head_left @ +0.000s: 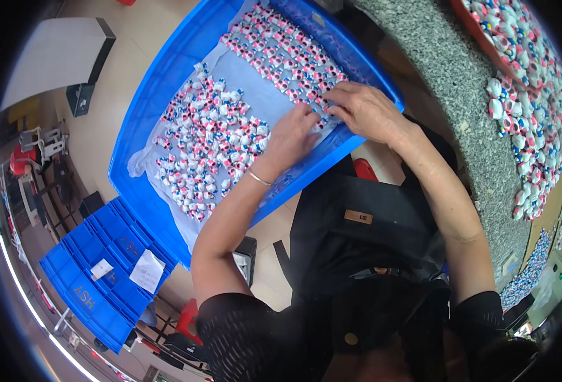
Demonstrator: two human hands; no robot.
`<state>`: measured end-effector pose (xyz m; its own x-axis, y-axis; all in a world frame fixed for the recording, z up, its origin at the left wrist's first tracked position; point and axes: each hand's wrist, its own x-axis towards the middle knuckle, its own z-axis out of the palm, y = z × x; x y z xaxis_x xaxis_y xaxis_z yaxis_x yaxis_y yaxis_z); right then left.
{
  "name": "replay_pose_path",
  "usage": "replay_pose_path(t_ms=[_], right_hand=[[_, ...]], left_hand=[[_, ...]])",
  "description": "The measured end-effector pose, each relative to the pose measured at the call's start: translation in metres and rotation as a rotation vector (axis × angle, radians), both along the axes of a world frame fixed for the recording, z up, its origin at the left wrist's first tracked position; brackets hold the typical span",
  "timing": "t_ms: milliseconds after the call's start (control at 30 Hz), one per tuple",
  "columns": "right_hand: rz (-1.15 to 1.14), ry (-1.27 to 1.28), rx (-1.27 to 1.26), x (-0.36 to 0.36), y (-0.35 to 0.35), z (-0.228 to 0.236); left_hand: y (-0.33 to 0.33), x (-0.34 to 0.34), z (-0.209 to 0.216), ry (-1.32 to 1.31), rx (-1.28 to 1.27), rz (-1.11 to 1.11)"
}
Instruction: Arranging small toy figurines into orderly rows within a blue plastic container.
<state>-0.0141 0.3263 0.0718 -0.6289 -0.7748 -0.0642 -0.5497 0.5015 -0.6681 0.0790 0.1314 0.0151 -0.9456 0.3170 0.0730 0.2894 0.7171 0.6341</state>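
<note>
Small white cartoon-animal figurines (pixel 214 137) with pink and blue parts lie in a loose heap on a white sheet (pixel 255 89) inside a blue plastic crate (pixel 160 83). Beyond a bare strip of sheet, more figurines (pixel 287 48) stand in close rows along the crate's far right side. My left hand (pixel 290 137), a thin bracelet on its wrist, is closed with bent fingers at the near end of these rows. Facing it, my right hand (pixel 367 113) reaches over the crate's edge, fingertips pinched together among the figurines. My fingers hide whatever is between them.
Stacked blue crates (pixel 106 261) with paper slips stand at the lower left. A speckled stone counter (pixel 446 76) curves along the right, carrying a heap of figurines (pixel 535 153) and a red-rimmed container (pixel 484 44). A grey-white panel (pixel 55 57) is at upper left.
</note>
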Motion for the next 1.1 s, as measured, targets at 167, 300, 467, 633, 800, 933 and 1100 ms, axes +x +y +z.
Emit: replay_pose_path(t_ms=[167,300,467,633,800,933,1100], right_hand=[[-0.017,0.042,0.023,-0.002,-0.001,0.002],[-0.01,0.04,0.038,0.0,-0.007,0.004],[-0.013,0.038,0.039,0.001,-0.004,0.002],[-0.031,0.038,0.025,0.001,-0.003,0.002],[-0.047,0.036,-0.008,0.001,-0.002,0.001],[-0.059,0.049,-0.019,0.002,-0.001,0.0],[-0.058,0.066,-0.015,0.004,-0.003,0.001]], left_hand=[[-0.026,0.008,0.011,-0.304,-0.15,-0.186],[-0.029,0.011,-0.005,-0.226,-0.169,-0.312],[-0.024,0.009,-0.011,-0.261,-0.236,-0.259],[-0.02,0.009,0.007,-0.63,0.391,0.122],[-0.012,0.014,0.001,-0.631,0.664,0.138],[-0.005,0.005,-0.002,-0.324,0.293,-0.006],[-0.001,-0.01,-0.015,-0.002,0.12,-0.155]])
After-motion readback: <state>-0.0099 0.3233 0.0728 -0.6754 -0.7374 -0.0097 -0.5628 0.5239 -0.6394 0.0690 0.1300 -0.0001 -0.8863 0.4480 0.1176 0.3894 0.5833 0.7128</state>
